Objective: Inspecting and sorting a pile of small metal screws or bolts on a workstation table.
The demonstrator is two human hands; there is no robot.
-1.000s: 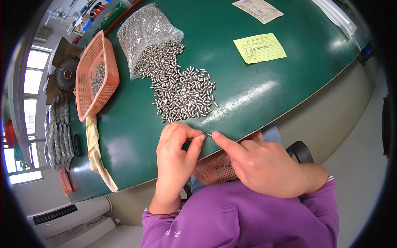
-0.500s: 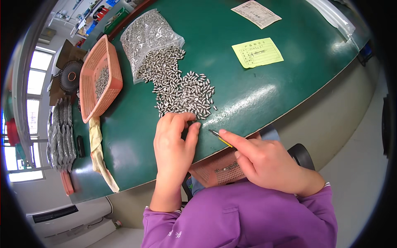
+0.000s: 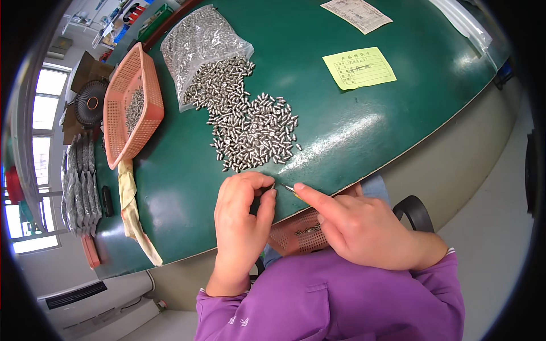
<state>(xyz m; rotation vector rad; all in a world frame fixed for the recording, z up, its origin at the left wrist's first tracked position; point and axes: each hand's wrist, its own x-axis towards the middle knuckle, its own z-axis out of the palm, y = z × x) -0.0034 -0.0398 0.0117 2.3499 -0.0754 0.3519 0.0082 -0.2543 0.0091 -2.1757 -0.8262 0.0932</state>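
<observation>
Small metal part [image 3: 273,186] in left hand's [image 3: 240,207] closed thumb-finger grip, above bench [image 3: 182,219]. Right hand [image 3: 367,227] closed round slim pointed tool [image 3: 290,188], index extended, tip near part. Best: steady pinch, fingertips clear of point. Metal-part pile [image 3: 256,131] beyond.

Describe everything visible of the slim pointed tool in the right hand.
The slim pointed tool sits in the right hand, whose index finger lies along it. Its exposed front narrows to a dark tip, with a paler, metal-looking stretch behind; a sliver of yellow handle shows below the finger. In the picture it slants up and left over the green tabletop, tip toward the left hand, apparently not touching it. The back end is hidden.
</observation>
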